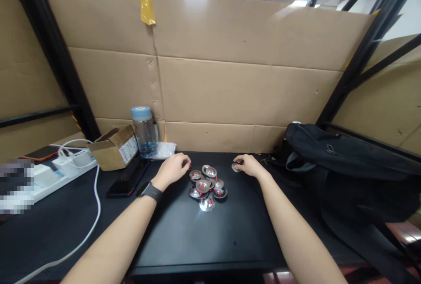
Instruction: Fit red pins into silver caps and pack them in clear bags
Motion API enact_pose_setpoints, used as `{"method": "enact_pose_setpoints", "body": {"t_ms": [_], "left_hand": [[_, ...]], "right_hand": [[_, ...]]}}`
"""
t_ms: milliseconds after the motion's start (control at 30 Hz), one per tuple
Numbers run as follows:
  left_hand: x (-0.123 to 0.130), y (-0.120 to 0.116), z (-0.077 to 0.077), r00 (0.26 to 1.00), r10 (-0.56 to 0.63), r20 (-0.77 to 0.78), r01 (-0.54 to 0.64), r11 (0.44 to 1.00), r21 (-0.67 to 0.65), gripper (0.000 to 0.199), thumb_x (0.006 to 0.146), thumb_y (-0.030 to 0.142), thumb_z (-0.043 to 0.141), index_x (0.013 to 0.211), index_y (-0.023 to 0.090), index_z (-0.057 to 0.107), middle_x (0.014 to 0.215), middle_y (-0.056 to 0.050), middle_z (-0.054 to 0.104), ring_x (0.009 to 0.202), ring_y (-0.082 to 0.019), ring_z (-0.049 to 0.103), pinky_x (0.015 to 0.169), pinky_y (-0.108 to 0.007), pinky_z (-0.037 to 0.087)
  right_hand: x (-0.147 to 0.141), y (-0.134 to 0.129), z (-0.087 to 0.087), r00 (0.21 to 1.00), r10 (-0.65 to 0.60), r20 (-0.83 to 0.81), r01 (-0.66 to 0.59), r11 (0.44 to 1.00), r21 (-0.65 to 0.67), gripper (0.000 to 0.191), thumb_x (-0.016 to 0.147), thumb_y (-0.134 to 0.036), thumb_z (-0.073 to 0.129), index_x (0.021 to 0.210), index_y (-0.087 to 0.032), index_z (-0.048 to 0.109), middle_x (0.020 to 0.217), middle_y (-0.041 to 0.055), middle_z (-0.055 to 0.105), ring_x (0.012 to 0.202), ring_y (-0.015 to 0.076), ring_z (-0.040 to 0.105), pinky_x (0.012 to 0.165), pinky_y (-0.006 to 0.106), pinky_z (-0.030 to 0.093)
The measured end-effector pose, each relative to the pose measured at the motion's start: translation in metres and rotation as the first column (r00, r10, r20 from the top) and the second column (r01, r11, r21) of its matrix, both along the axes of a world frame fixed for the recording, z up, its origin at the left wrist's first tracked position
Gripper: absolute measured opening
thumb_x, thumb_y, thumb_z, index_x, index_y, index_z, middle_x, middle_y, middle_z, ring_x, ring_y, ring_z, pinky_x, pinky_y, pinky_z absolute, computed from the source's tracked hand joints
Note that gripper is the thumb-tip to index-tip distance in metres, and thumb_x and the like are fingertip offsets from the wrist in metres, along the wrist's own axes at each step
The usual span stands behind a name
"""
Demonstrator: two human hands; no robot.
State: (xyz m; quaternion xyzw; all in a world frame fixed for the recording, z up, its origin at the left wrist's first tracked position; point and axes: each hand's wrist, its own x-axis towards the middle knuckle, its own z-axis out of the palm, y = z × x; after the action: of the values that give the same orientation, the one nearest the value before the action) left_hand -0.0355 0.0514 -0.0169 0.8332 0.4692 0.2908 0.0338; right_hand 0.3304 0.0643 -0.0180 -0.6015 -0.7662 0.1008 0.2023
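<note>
Several shiny domed metal discs with wide rims and red marks, like small finger cymbals, lie in a loose pile [203, 186] on the black table. One disc [207, 205] sits at the pile's near edge. To the right, apart from the pile, my right hand [249, 165] has its fingers closed on another metal disc [235, 168], low over the tabletop. At the pile's left, my left hand [173, 168] rests with fingers curled together; a small red bit shows at its fingertips, but what they hold is hidden. A black watch [150, 192] is on the left wrist.
Along the left are a power strip [67, 179] with white cables, an open cardboard box [113, 147], a dark flat device [129, 179] and a blue-lidded bottle [144, 133]. A black backpack [348, 165] lies at right. Cardboard panels [217, 86] wall the back.
</note>
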Motion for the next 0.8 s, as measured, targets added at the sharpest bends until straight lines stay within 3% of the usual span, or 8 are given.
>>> {"method": "enact_pose_setpoints", "body": {"t_ms": [200, 333, 400, 500, 633, 733, 800], "left_hand": [[0.001, 0.001, -0.001, 1.000, -0.016, -0.012, 0.016, 1.000, -0.002, 0.018, 0.089, 0.025, 0.056, 0.088, 0.022, 0.073, 0.089, -0.007, 0.071, 0.081, -0.021, 0.065, 0.075, -0.029, 0.047], [0.002, 0.001, -0.001, 0.999, -0.031, -0.019, 0.031, 0.999, -0.005, 0.017, 0.089, 0.025, 0.056, 0.088, 0.022, 0.073, 0.089, -0.006, 0.071, 0.080, -0.020, 0.065, 0.072, -0.029, 0.047], [0.003, 0.000, 0.000, 0.999, -0.038, -0.014, 0.037, 0.999, -0.004, 0.017, 0.089, 0.024, 0.057, 0.088, 0.022, 0.074, 0.088, -0.006, 0.071, 0.079, -0.020, 0.065, 0.071, -0.028, 0.047], [0.004, -0.002, 0.000, 0.999, -0.042, -0.007, 0.042, 0.999, -0.005, 0.016, 0.088, 0.023, 0.058, 0.087, 0.022, 0.074, 0.085, -0.006, 0.071, 0.077, -0.019, 0.065, 0.070, -0.027, 0.046], [0.006, -0.003, 0.000, 0.999, -0.042, -0.010, 0.042, 0.999, 0.001, 0.017, 0.088, 0.022, 0.058, 0.087, 0.021, 0.074, 0.084, -0.005, 0.070, 0.076, -0.019, 0.064, 0.069, -0.027, 0.046], [0.007, -0.005, 0.001, 0.999, -0.053, -0.003, 0.053, 0.999, 0.001, 0.017, 0.088, 0.022, 0.057, 0.087, 0.021, 0.074, 0.085, -0.006, 0.070, 0.078, -0.019, 0.064, 0.072, -0.028, 0.046], [0.009, -0.006, 0.002, 0.998, -0.068, -0.001, 0.068, 0.998, -0.002, 0.017, 0.088, 0.022, 0.057, 0.087, 0.021, 0.074, 0.085, -0.006, 0.070, 0.080, -0.019, 0.065, 0.073, -0.028, 0.047]], "right_hand": [[-0.003, -0.002, 0.001, 0.996, 0.085, -0.005, -0.086, 0.996, -0.033, 0.015, 0.081, -0.019, 0.068, 0.089, -0.019, 0.080, 0.085, 0.0048, 0.077, 0.077, 0.0175, 0.070, 0.076, 0.025, 0.050], [-0.021, -0.006, 0.003, 0.996, 0.085, 0.011, -0.085, 0.995, 0.051, 0.021, 0.079, -0.012, 0.067, 0.095, -0.019, 0.079, 0.103, 0.0093, 0.075, 0.095, 0.0220, 0.068, 0.090, 0.032, 0.049], [-0.039, -0.011, 0.004, 0.983, 0.185, -0.001, -0.183, 0.975, 0.129, 0.028, 0.083, -0.012, 0.066, 0.108, -0.021, 0.076, 0.115, 0.0099, 0.071, 0.107, 0.0229, 0.065, 0.099, 0.035, 0.046], [-0.072, -0.019, 0.000, 0.924, 0.381, -0.008, -0.373, 0.908, 0.190, 0.032, 0.091, -0.021, 0.064, 0.121, -0.026, 0.071, 0.119, 0.0089, 0.068, 0.110, 0.0229, 0.062, 0.099, 0.038, 0.046], [-0.096, -0.024, -0.009, 0.938, 0.343, 0.046, -0.345, 0.920, 0.185, 0.019, 0.093, -0.021, 0.062, 0.106, -0.027, 0.075, 0.110, 0.0067, 0.070, 0.102, 0.0218, 0.062, 0.094, 0.036, 0.046], [-0.093, -0.022, -0.010, 0.958, 0.282, 0.054, -0.287, 0.938, 0.194, 0.016, 0.093, -0.018, 0.060, 0.096, -0.024, 0.075, 0.099, 0.0052, 0.071, 0.096, 0.0213, 0.062, 0.089, 0.034, 0.046], [-0.088, -0.021, -0.008, 0.958, 0.284, 0.024, -0.283, 0.936, 0.211, 0.018, 0.091, -0.014, 0.060, 0.099, -0.024, 0.074, 0.101, 0.0054, 0.071, 0.098, 0.0212, 0.061, 0.089, 0.034, 0.046]]}}
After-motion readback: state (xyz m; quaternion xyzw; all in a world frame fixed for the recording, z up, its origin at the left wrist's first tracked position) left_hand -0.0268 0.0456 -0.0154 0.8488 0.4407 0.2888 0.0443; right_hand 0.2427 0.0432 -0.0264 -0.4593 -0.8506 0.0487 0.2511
